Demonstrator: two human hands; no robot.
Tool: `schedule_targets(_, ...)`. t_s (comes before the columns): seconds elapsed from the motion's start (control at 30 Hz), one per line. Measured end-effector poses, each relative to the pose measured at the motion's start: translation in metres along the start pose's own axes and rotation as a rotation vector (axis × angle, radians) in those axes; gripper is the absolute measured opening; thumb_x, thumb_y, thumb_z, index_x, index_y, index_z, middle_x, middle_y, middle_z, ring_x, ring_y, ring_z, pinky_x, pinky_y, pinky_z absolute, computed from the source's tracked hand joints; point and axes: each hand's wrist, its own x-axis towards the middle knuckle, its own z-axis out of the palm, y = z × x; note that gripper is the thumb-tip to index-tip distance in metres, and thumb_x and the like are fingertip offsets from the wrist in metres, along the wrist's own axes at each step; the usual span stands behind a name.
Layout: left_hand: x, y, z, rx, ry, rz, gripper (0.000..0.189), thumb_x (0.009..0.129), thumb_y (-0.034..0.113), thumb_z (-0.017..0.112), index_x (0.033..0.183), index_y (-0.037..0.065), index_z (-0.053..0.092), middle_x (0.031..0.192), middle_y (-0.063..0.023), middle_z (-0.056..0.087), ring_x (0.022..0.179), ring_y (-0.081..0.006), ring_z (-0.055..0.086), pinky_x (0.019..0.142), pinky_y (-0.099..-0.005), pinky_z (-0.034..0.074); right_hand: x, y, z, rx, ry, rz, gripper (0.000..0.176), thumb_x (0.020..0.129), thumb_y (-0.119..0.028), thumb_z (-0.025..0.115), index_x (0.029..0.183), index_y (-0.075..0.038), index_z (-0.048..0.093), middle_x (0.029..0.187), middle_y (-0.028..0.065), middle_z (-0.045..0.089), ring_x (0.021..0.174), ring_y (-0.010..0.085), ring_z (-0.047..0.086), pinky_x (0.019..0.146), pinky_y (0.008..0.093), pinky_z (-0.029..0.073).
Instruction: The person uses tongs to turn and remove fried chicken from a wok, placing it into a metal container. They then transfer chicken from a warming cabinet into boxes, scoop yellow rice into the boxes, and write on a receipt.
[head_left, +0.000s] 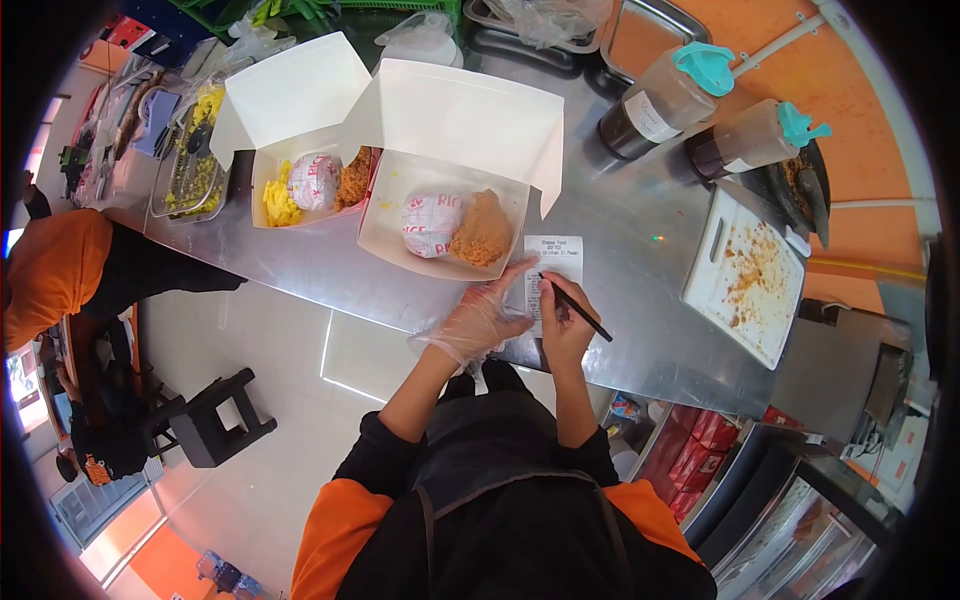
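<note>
A printed receipt (560,255) lies on the steel counter in front of me. My right hand (566,325) grips a black pen (583,306), its tip against the paper. In a clear plastic glove, my left hand (485,318) rests at the receipt's left edge with its fingers apart. Just beyond it stands an open white box (400,255) holding a paper-wrapped rice ball (432,225) and a piece of fried chicken (482,230). Left of that, another open box (262,235) contains yellow scrambled egg (281,195), a wrapped rice ball (314,182) and fried chicken (354,180).
Two sauce bottles with teal lids (655,100) stand at the back right. A crumb-covered white cutting board (745,270) lies at the right. A clear tub of yellow food (190,170) sits far left, near a person in an orange and black shirt (55,265). A black stool (215,420) is on the floor.
</note>
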Motion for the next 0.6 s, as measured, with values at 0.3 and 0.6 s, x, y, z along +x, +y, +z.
schedule_targets(0.3, 0.000, 0.002, -0.001, -0.075, -0.033, -0.069, 0.079, 0.073, 0.015, 0.074, 0.142, 0.020, 0.036, 0.140, -0.0125, 0.044, 0.126, -0.0283, 0.045, 0.105, -0.0360, 0.037, -0.024, 0.005, -0.011, 0.013, 0.091, 0.096, 0.011, 0.089, -0.008, 0.062, 0.095, 0.002, 0.063, 0.076, 0.0055, 0.066, 0.061, 0.0048, 0.058, 0.052, 0.0178, 0.044)
schedule_targets(0.6, 0.000, -0.005, 0.003, 0.042, 0.017, 0.012, 0.081, 0.072, 0.018, 0.075, 0.141, 0.022, 0.034, 0.132, -0.0145, 0.050, 0.122, -0.0339, 0.048, 0.103, -0.0404, 0.037, -0.025, 0.006, -0.009, -0.078, 0.060, -0.002, 0.011, 0.084, -0.002, 0.064, 0.095, 0.000, 0.065, 0.079, 0.0063, 0.063, 0.061, 0.0070, 0.057, 0.053, 0.0203, 0.044)
